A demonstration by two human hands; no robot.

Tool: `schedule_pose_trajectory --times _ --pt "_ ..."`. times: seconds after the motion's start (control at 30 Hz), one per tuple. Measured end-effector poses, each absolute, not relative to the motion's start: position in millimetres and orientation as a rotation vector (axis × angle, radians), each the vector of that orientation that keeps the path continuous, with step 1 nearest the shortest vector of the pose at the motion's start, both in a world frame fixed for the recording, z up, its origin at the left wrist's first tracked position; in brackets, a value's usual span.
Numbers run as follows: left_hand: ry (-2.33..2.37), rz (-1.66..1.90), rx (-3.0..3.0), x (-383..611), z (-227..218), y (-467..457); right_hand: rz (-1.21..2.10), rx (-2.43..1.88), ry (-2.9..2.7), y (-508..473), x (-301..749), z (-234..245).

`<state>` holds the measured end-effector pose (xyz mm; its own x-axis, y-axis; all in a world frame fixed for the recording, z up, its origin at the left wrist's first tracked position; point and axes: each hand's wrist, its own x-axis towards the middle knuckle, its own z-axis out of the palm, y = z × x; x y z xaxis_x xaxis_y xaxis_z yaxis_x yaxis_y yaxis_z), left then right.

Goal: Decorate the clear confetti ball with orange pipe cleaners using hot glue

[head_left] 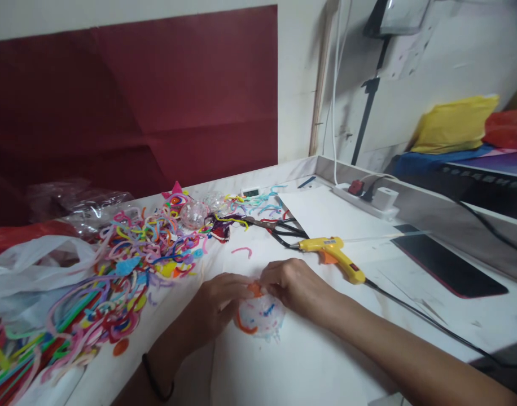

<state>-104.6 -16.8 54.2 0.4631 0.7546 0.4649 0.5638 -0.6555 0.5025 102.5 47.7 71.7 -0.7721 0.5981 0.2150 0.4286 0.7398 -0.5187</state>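
A clear ball [261,316] with coloured bits and an orange pipe cleaner piece on it rests on the white paper in front of me. My left hand [227,299] has its fingers closed against the ball's upper left side. At the top of the ball, my right hand [290,282] pinches a small orange piece [255,289], which the left fingertips also touch. Part of the ball is hidden behind my fingers. Just beyond my right hand lies a yellow glue gun [332,254], its nozzle near the black-handled scissors [279,228].
Pipe cleaners [157,237] in many colours are heaped along the left, beside a white plastic bag [42,270]. Two clear balls, one here [194,214], sit at the back. A phone [448,265] and a power strip [364,200] lie right; the glue gun's cord crosses the table.
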Motion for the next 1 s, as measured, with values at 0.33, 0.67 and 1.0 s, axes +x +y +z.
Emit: schedule_pose_trajectory --times 0.33,0.67,1.0 --pt "1.207 0.972 2.343 -102 52 -20 0.755 -0.572 -2.511 57 106 65" --pt "1.298 0.921 2.423 -88 52 -34 0.904 -0.476 -2.482 56 116 68" --pt "1.129 0.986 2.238 -107 23 -21 1.031 -0.803 -2.353 50 119 63"
